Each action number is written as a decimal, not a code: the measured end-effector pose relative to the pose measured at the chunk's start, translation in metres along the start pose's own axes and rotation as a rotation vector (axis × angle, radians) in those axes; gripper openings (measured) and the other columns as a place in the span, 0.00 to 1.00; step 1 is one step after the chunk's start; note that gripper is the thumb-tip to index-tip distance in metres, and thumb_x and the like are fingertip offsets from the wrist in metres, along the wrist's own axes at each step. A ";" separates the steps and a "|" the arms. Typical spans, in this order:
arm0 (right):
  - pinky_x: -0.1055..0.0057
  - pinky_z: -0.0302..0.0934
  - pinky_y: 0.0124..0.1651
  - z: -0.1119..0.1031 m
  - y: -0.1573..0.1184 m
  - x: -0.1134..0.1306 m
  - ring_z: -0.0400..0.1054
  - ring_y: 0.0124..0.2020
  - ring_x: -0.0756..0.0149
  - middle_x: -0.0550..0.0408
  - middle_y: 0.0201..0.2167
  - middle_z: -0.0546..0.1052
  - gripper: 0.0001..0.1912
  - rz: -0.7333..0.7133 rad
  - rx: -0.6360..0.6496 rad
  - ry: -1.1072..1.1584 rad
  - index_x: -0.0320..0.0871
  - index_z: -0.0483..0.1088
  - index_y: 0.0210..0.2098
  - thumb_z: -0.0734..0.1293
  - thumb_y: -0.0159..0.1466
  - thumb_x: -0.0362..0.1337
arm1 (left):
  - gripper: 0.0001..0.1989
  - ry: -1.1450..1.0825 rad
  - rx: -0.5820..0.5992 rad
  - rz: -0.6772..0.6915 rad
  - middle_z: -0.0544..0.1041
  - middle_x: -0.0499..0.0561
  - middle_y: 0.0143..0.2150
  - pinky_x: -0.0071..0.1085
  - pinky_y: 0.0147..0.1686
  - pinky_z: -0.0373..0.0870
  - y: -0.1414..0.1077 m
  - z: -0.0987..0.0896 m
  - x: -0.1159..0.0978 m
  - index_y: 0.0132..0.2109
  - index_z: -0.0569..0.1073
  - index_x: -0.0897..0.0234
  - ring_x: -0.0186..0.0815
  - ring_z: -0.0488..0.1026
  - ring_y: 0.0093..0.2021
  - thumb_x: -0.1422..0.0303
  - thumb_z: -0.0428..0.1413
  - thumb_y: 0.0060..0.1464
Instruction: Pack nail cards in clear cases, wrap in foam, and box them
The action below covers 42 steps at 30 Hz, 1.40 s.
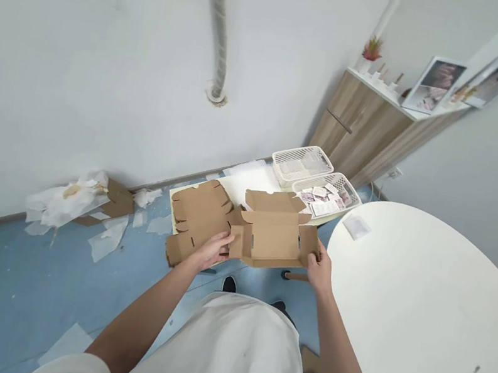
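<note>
A brown cardboard box (275, 237), partly folded with its lid and side flaps spread out, is held up in front of me. My left hand (213, 250) pinches its left side flap. On the opposite flap, my right hand (320, 268) has its fingers closed. Left of the box, a stack of flat cardboard box blanks (201, 210) lies on a low white table (255, 178). Part of the stack is hidden behind the held box and my left hand.
Two white plastic baskets (301, 162) stand at the table's far right, one with small printed packets (323, 200). A round white table (424, 305) is on my right, bearing a small clear packet and a dark device. Crumpled paper (67, 201) lies on the floor at left. Behind stands a wooden cabinet (369, 121).
</note>
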State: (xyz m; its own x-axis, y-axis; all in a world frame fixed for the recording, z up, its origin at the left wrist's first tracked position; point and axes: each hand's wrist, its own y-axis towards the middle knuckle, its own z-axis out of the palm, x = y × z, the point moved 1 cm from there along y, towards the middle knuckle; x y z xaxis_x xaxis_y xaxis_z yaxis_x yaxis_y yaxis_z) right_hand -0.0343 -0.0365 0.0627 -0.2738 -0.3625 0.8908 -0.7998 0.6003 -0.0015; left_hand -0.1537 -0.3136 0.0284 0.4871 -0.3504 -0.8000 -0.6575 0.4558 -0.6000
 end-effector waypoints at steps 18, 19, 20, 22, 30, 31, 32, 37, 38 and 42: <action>0.63 0.57 0.42 -0.180 -0.098 -0.130 0.62 0.38 0.62 0.50 0.34 0.66 0.21 0.409 -0.593 -0.073 0.42 0.66 0.44 0.50 0.62 0.45 | 0.18 0.670 0.353 0.455 0.75 0.53 0.40 0.32 0.39 0.67 0.069 0.282 -0.068 0.46 0.70 0.67 0.37 0.71 0.38 0.62 0.47 0.52; 0.64 0.57 0.40 -0.183 -0.104 -0.134 0.61 0.35 0.63 0.52 0.32 0.65 0.20 0.425 -0.602 -0.071 0.42 0.66 0.42 0.49 0.62 0.44 | 0.18 0.698 0.375 0.460 0.76 0.53 0.40 0.32 0.38 0.67 0.069 0.293 -0.067 0.46 0.70 0.66 0.37 0.71 0.38 0.62 0.47 0.52; 0.65 0.57 0.39 -0.187 -0.110 -0.138 0.60 0.33 0.64 0.53 0.30 0.64 0.19 0.435 -0.611 -0.063 0.42 0.66 0.39 0.49 0.62 0.43 | 0.18 0.715 0.401 0.462 0.76 0.53 0.39 0.31 0.38 0.67 0.070 0.303 -0.066 0.46 0.70 0.66 0.36 0.71 0.37 0.62 0.48 0.52; 0.66 0.56 0.36 -0.192 -0.120 -0.143 0.59 0.31 0.65 0.55 0.27 0.63 0.18 0.453 -0.628 -0.043 0.42 0.66 0.36 0.49 0.62 0.40 | 0.18 0.732 0.459 0.454 0.76 0.52 0.39 0.31 0.36 0.67 0.073 0.320 -0.065 0.46 0.71 0.66 0.36 0.71 0.35 0.62 0.48 0.51; 0.66 0.59 0.37 -0.194 -0.142 -0.156 0.62 0.31 0.67 0.52 0.35 0.67 0.21 0.567 -0.679 -0.064 0.43 0.60 0.52 0.53 0.59 0.37 | 0.18 0.789 0.576 0.409 0.75 0.52 0.36 0.31 0.37 0.67 0.099 0.351 -0.059 0.47 0.69 0.67 0.35 0.71 0.34 0.64 0.50 0.50; 0.66 0.60 0.38 -0.193 -0.145 -0.158 0.62 0.31 0.67 0.51 0.36 0.67 0.22 0.588 -0.683 -0.089 0.42 0.59 0.53 0.53 0.59 0.37 | 0.18 0.824 0.568 0.413 0.75 0.52 0.35 0.32 0.37 0.68 0.103 0.351 -0.058 0.48 0.68 0.67 0.35 0.71 0.34 0.65 0.50 0.50; 0.65 0.60 0.39 -0.192 -0.148 -0.159 0.63 0.32 0.66 0.50 0.38 0.67 0.23 0.609 -0.680 -0.120 0.42 0.57 0.54 0.53 0.59 0.36 | 0.19 0.876 0.544 0.440 0.74 0.53 0.36 0.33 0.37 0.68 0.105 0.351 -0.058 0.49 0.67 0.66 0.35 0.71 0.34 0.66 0.50 0.50; 0.58 0.57 0.48 -0.189 -0.168 -0.155 0.57 0.50 0.56 0.45 0.51 0.61 0.28 0.668 -0.624 -0.389 0.43 0.52 0.57 0.56 0.58 0.38 | 0.24 1.203 0.411 0.904 0.63 0.60 0.53 0.43 0.49 0.60 0.099 0.349 -0.061 0.54 0.61 0.64 0.46 0.60 0.53 0.67 0.52 0.49; 0.57 0.56 0.50 -0.188 -0.171 -0.151 0.55 0.53 0.54 0.45 0.52 0.59 0.28 0.669 -0.609 -0.450 0.43 0.53 0.57 0.57 0.57 0.39 | 0.25 1.255 0.479 0.989 0.61 0.59 0.55 0.44 0.50 0.57 0.095 0.348 -0.059 0.54 0.61 0.63 0.47 0.57 0.55 0.65 0.53 0.48; 0.54 0.49 0.54 -0.179 -0.171 -0.135 0.51 0.56 0.52 0.45 0.55 0.59 0.24 0.629 -0.416 -0.601 0.43 0.59 0.53 0.59 0.57 0.42 | 0.24 1.441 0.916 1.139 0.64 0.55 0.52 0.43 0.51 0.53 0.080 0.350 -0.043 0.50 0.64 0.59 0.46 0.57 0.54 0.59 0.56 0.44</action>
State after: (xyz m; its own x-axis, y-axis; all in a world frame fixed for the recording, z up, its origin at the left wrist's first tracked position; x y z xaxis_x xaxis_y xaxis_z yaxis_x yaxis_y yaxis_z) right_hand 0.2348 0.0375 0.0239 -0.9080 -0.1239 0.4003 -0.1921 0.9721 -0.1348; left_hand -0.0265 0.0245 0.0118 -0.8576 0.2810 -0.4307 0.3695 0.9192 -0.1359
